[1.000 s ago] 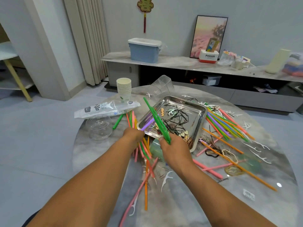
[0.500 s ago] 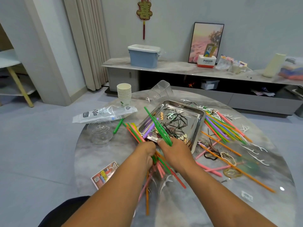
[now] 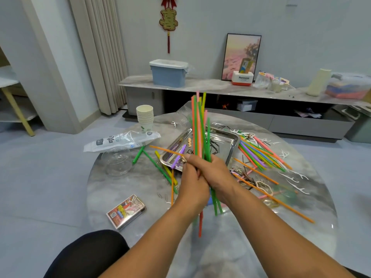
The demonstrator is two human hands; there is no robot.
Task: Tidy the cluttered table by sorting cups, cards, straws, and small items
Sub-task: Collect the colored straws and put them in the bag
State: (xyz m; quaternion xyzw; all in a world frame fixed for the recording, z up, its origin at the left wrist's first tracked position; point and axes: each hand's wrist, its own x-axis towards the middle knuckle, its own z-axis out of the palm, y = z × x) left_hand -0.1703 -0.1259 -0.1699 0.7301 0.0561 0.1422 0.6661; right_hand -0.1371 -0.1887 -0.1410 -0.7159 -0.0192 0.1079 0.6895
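Grey marbled stone with a glossy sheen forms the round tabletop (image 3: 124,183), which is set on a pale grey floor. Behind it a long low cabinet (image 3: 220,87) with a similar stone top is seen against a light wall, with beige curtains (image 3: 100,53) at the left and a red and gold knot ornament (image 3: 169,21) hung above. On the cabinet a blue lidded bin (image 3: 168,74), a framed pink picture (image 3: 241,55) and a small white and red box (image 3: 242,78) printed "Panasonic" are found.

A bundle of straws (image 3: 199,133), green, orange, pink and yellow, is held upright over the middle of the tabletop. It is gripped by the right hand (image 3: 215,173) with fingers curled round it, and the left hand (image 3: 192,181) is closed around the same bundle just beside it, the two hands touching.

A steel tray (image 3: 230,149) holding dark hairpins lies behind the hands. More loose straws (image 3: 259,153) are spread toward the right edge, with white floss picks (image 3: 295,177) beyond them. A stack of paper cups (image 3: 145,116) stands at the far left edge, with a plastic sleeve (image 3: 120,141) bearing unreadable characters lying in front of it and partly over a clear lid (image 3: 117,162). A boxed deck of cards (image 3: 126,211) lies near the near left edge; its print cannot be read.
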